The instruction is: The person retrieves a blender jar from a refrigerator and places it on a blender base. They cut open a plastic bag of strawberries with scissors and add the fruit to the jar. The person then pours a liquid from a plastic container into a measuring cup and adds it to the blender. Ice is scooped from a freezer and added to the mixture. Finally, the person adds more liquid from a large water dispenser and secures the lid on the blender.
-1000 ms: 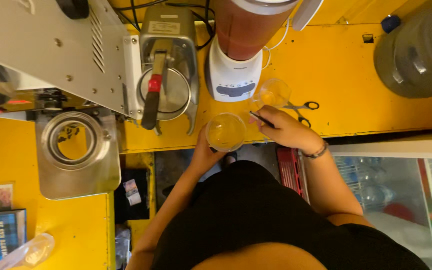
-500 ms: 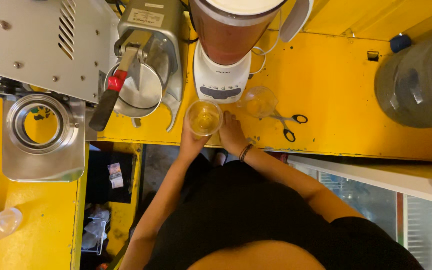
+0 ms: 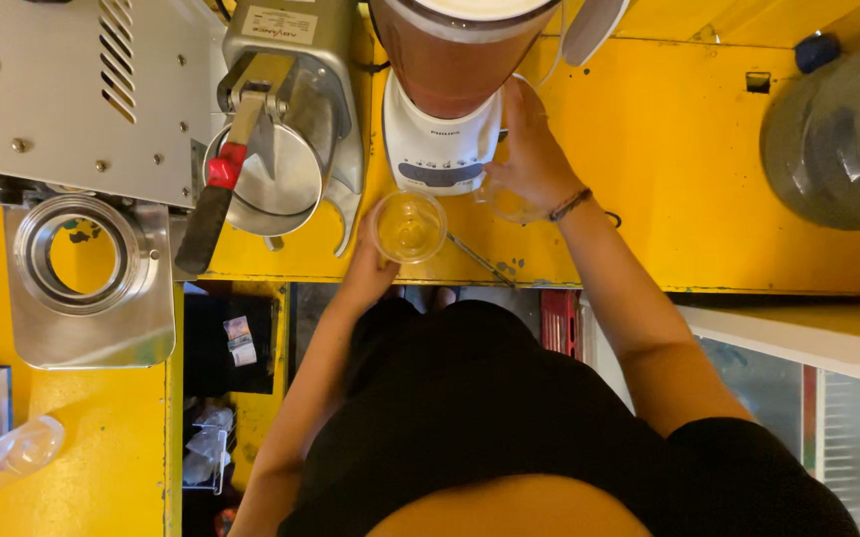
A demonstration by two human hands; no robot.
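The clear plastic cup (image 3: 408, 227) sits upright in the person's left hand (image 3: 368, 270), held from below and the near side just over the front edge of the yellow counter (image 3: 669, 149), right in front of the white blender base (image 3: 440, 149). Its mouth faces straight up toward the camera, so its long axis runs vertically, and a little pale liquid seems to lie at the bottom. The left hand is wrapped around the cup's near wall, though I cannot see how tightly the fingers close. Past it, the right hand (image 3: 531, 159) reaches forward with fingers spread, pressed against the side of the blender jar (image 3: 460, 50), which holds a reddish-brown mix; under that palm lies what looks like a second clear cup (image 3: 505, 204), partly hidden. To my eye, doing this well means keeping the cup level and close beneath the jar's lip, with the mouth square upward, while the right hand takes a firm, full grip before any lifting; a thick mix may drop in a lump, so a steady cup matters. A thin dark tool (image 3: 475, 257), perhaps scissors, lies just beside the cup. Farther left stand a metal lever press (image 3: 281, 129) and a steel ring fitting (image 3: 77, 259); far right, a big grey water jug (image 3: 843, 129).
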